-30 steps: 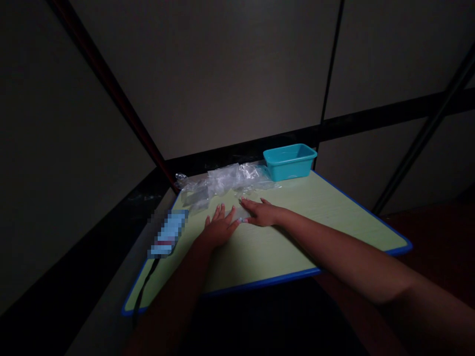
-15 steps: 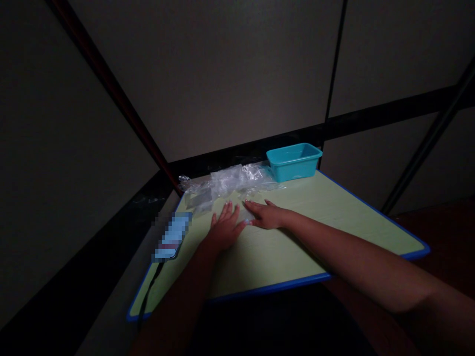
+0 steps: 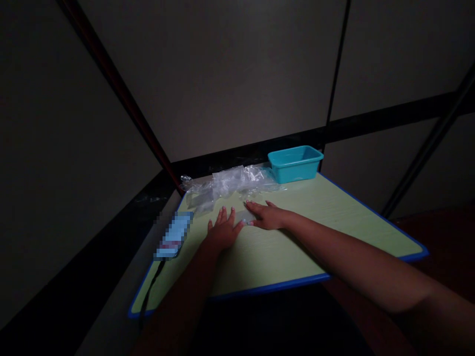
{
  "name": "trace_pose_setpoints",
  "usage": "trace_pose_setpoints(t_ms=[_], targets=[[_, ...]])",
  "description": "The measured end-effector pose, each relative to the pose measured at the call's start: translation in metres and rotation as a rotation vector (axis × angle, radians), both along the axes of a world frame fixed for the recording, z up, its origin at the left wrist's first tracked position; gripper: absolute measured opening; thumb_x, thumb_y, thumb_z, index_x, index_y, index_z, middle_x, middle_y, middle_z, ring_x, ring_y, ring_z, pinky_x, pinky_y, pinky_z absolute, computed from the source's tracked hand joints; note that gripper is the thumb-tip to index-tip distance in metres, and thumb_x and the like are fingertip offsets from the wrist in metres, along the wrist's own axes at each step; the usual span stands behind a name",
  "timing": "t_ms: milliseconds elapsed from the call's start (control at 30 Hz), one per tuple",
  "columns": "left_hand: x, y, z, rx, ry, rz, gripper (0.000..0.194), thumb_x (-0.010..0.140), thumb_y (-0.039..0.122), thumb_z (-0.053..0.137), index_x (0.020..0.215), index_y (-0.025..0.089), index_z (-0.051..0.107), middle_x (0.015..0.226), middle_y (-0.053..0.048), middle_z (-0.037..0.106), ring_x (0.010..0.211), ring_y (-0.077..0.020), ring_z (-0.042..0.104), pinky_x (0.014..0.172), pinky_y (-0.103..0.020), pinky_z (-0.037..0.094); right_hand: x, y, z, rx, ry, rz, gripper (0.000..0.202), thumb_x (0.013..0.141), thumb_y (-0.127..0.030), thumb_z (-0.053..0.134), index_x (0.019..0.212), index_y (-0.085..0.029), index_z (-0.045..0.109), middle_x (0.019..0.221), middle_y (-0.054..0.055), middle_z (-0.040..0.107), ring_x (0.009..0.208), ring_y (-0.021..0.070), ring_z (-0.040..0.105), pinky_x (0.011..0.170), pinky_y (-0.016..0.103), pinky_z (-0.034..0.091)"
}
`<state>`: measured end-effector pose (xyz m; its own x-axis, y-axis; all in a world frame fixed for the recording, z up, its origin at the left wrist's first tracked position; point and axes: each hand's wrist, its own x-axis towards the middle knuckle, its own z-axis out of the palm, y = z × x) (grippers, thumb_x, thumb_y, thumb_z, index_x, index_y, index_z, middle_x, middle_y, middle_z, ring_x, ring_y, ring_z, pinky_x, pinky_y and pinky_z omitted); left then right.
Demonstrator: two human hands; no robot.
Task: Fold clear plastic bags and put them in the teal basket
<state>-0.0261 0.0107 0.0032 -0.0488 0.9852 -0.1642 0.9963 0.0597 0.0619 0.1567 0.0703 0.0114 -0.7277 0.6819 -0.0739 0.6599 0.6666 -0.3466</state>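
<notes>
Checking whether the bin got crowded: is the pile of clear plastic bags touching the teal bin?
Cannot tell. In the head view the clear plastic bags reach the teal bin, but overlap hides any contact.

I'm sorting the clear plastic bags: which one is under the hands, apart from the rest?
The small flat bag pinned between the left hand and right hand; the others lie crumpled in a pile behind, beside the teal tub.

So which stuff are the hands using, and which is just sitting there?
In use:
left hand
right hand
small clear plastic piece pressed flat between them

Just lying about:
crumpled clear plastic heap
teal tub
blurred flat device
</notes>
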Motion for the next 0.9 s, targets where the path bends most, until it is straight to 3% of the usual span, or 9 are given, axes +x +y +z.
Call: trace_pose_setpoints(t_ms=[133,333,433,600,700,800,900], targets=[[-0.0024,0.0012,-0.0027,0.009,0.000,0.079,0.072,0.087,0.061,0.014,0.146,0.021,0.006,0.152,-0.014,-0.003,0.140,-0.0262,-0.003,0.105,-0.060,0.010,0.0000,0.0005,-0.0007,0.005,-0.009,0.002,0.077,0.086,-0.046,0.042,0.147,-0.020,0.003,0.150,0.009,0.012,0.138,0.0236,0.014,0.108,0.055,0.010],[-0.0034,0.0028,-0.0045,0.051,0.087,0.162,0.084,0.084,0.064,0.011,0.145,0.006,0.013,0.151,-0.018,0.002,0.139,-0.0276,-0.004,0.108,-0.057,0.008,0.0002,-0.0013,0.0017,-0.006,-0.011,-0.003,0.078,0.086,-0.046,0.042,0.147,-0.020,0.003,0.150,0.011,0.012,0.137,0.0247,0.015,0.108,0.055,0.009],[-0.0034,0.0018,-0.0030,0.072,0.097,0.176,0.082,0.085,0.063,0.013,0.144,0.005,0.016,0.151,-0.018,0.002,0.139,-0.0281,-0.006,0.108,-0.057,0.009,0.0003,-0.0010,0.0015,-0.007,-0.008,0.001,0.077,0.086,-0.045,0.042,0.147,-0.020,0.003,0.150,0.011,0.012,0.137,0.0252,0.015,0.107,0.055,0.010],[-0.0002,0.0000,0.0013,0.143,0.020,-0.004,0.068,0.089,0.057,0.019,0.146,0.022,0.009,0.152,-0.014,-0.005,0.139,-0.0259,-0.009,0.105,-0.059,0.010,-0.0005,0.0006,-0.0005,-0.002,-0.006,-0.002,0.078,0.086,-0.046,0.042,0.147,-0.018,0.003,0.150,0.011,0.012,0.137,0.0253,0.015,0.108,0.055,0.009],[0.0024,0.0000,0.0021,0.193,-0.015,-0.154,0.064,0.091,0.054,0.019,0.146,0.025,0.005,0.152,-0.010,-0.008,0.139,-0.0232,-0.010,0.106,-0.056,0.010,-0.0013,0.0001,-0.0008,-0.001,-0.003,-0.008,0.079,0.086,-0.049,0.041,0.147,-0.017,0.002,0.150,0.013,0.014,0.137,0.0261,0.016,0.107,0.056,0.010],[0.0035,0.0002,0.0009,0.110,-0.042,-0.253,0.063,0.091,0.055,0.016,0.146,0.025,0.008,0.152,-0.009,-0.005,0.140,-0.0235,-0.005,0.107,-0.055,0.011,-0.0016,-0.0006,-0.0001,-0.003,-0.001,-0.007,0.078,0.086,-0.048,0.042,0.147,-0.017,0.003,0.150,0.012,0.015,0.137,0.0258,0.015,0.107,0.056,0.010],[0.0028,-0.0001,-0.0005,0.014,-0.056,-0.262,0.063,0.091,0.055,0.015,0.146,0.024,0.013,0.152,-0.009,0.001,0.140,-0.0254,0.003,0.107,-0.055,0.012,-0.0012,-0.0006,0.0003,-0.004,-0.003,-0.001,0.078,0.085,-0.046,0.043,0.147,-0.018,0.004,0.150,0.010,0.014,0.137,0.0252,0.014,0.108,0.055,0.010]])
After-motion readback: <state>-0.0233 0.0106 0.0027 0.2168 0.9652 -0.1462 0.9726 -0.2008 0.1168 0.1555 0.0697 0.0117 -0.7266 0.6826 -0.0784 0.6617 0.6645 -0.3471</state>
